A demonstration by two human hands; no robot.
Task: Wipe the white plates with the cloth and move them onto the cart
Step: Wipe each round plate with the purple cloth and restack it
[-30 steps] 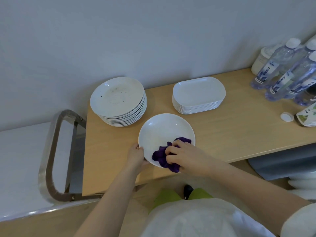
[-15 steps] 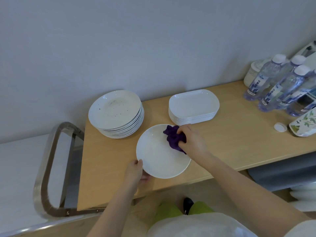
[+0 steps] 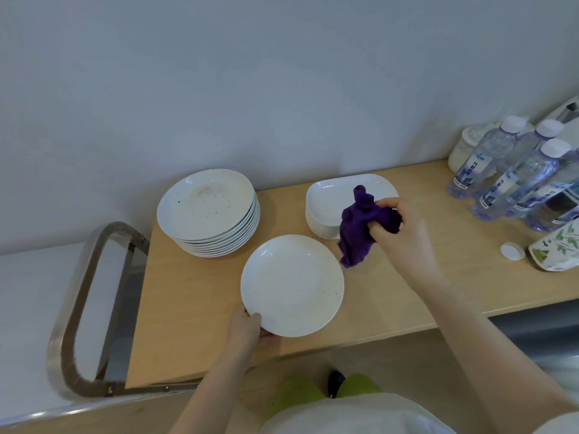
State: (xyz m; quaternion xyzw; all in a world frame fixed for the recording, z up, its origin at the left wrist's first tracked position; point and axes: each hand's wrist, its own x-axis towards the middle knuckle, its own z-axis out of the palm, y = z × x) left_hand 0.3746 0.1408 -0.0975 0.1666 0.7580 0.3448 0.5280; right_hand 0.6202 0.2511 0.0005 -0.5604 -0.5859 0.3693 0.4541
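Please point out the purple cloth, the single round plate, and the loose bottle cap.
purple cloth (image 3: pixel 360 228): head view, middle of the bunch.
single round plate (image 3: pixel 292 285): head view, bare centre.
loose bottle cap (image 3: pixel 512 250): head view, its top.

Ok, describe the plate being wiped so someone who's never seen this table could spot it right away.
On the wooden table, look at the near edge, in front of the tall stack of round plates. The single round plate lies alone there, its rim gripped by the left hand, beside the purple cloth.

Glossy glazed plate (image 3: pixel 291 285); soft purple cloth (image 3: pixel 360 227); matt wood table (image 3: pixel 194 308); brushed-metal cart handle (image 3: pixel 78 296).
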